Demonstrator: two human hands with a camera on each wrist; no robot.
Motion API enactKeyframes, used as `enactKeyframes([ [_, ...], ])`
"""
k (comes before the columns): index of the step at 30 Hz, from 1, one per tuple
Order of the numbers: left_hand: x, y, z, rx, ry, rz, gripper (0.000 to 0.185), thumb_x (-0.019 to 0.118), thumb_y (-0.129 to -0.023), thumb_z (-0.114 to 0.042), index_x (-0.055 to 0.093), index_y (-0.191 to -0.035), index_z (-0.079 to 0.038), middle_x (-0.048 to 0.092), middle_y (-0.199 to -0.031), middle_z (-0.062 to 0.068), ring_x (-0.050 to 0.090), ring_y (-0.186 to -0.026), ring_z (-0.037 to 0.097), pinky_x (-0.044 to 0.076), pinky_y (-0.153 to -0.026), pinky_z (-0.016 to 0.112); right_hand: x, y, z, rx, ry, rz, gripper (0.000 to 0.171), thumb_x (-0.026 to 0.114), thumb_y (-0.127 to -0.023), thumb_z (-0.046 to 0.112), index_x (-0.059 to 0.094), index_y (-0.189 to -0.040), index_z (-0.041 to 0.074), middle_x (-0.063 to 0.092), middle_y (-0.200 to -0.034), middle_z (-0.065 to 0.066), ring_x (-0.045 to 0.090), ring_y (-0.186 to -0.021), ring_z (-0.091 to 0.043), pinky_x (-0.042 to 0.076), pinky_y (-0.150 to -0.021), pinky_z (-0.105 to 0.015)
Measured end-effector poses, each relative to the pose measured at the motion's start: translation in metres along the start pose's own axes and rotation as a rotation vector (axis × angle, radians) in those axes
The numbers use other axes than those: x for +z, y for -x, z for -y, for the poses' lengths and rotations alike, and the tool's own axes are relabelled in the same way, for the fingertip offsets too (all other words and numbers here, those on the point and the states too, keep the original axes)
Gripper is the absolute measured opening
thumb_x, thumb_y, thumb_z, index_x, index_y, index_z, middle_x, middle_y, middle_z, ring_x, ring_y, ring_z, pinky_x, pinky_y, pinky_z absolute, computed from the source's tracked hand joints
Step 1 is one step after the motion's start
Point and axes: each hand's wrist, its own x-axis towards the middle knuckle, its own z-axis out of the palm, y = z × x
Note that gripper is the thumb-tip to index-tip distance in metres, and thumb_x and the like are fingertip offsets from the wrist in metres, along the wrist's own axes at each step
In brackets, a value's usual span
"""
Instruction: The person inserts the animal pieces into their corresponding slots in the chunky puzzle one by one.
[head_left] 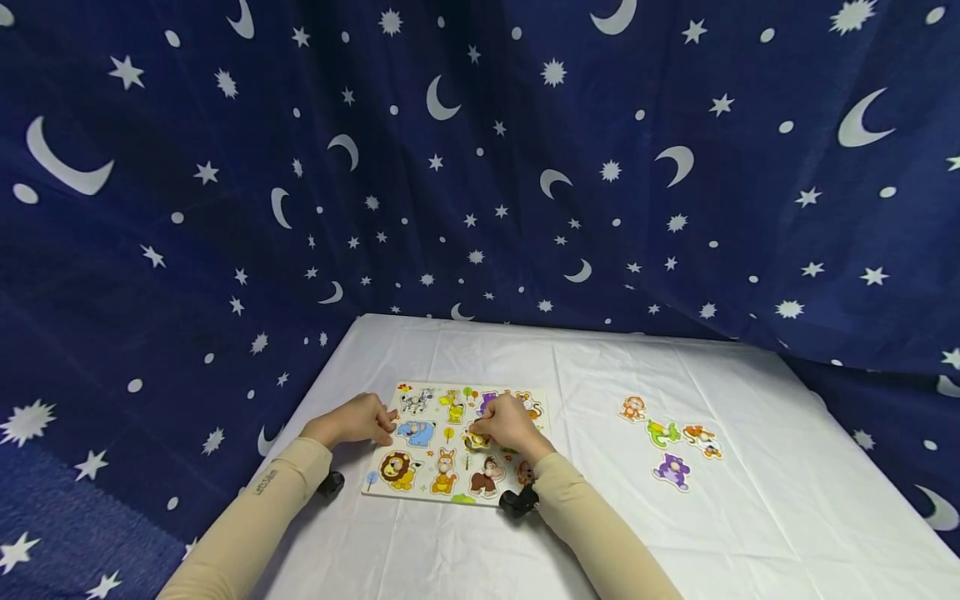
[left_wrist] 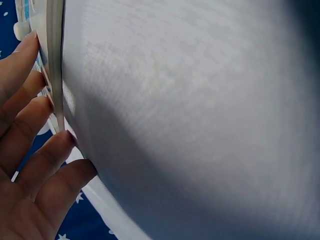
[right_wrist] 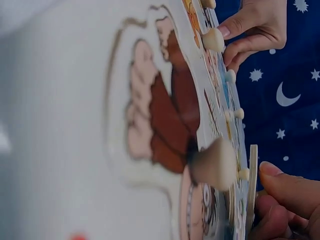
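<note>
Between your board (head_left: pixel 465 479), towards the table's (head_left: pixel 600 358) left side, and four loose animal pieces (head_left: pixel 662 434) lies bare cloth. Your right sleeve (head_left: pixel 592 525) blocks the near right corner; right fingers pinch one piece (right_wrist: pixel 252 187) above the board, left fingers (left_wrist: pixel 27 125) spread against its left edge.

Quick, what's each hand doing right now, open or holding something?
Left hand: open, touching the left edge of the puzzle board.
Right hand: closed, pinching a puzzle piece.

The right hand (head_left: pixel 510 425) partly hides its puzzle piece (right_wrist: pixel 252 187).
</note>
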Motion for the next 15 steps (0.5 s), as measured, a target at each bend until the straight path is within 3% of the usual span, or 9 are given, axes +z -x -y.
enactKeyframes([
  [1,0.0,0.0,0.0005,0.004,-0.001,0.003,0.013,0.087,-0.071,-0.005,0.08,-0.082,-0.007,0.075,-0.112,0.016,0.067,-0.117,0.03,0.054,-0.087,0.033,0.0012,-0.0006,0.0001,0.006,-0.018,0.01,0.044,0.08,-0.084,0.012,0.049,-0.052,0.014,0.059,-0.05,0.0,0.045,-0.04,-0.004,0.037,-0.044,-0.024],
  [3,-0.0001,0.0,0.0013,0.006,0.001,0.006,0.013,0.087,-0.071,-0.005,0.08,-0.082,-0.006,0.075,-0.112,0.016,0.067,-0.117,0.031,0.054,-0.088,0.034,0.0028,-0.0018,0.0008,0.005,-0.025,0.023,0.045,0.079,-0.084,0.011,0.048,-0.052,0.015,0.059,-0.049,-0.001,0.046,-0.039,-0.004,0.033,-0.042,-0.02],
  [15,0.0005,-0.0024,0.0079,0.028,0.014,0.007,0.011,0.087,-0.072,-0.005,0.08,-0.081,-0.007,0.072,-0.118,0.019,0.061,-0.125,0.036,0.051,-0.1,0.044,0.0063,-0.0059,0.0009,-0.009,-0.003,0.046,0.029,0.081,-0.082,0.012,0.065,-0.059,0.006,0.062,-0.049,-0.002,0.052,-0.042,-0.007,0.035,-0.044,-0.021],
])
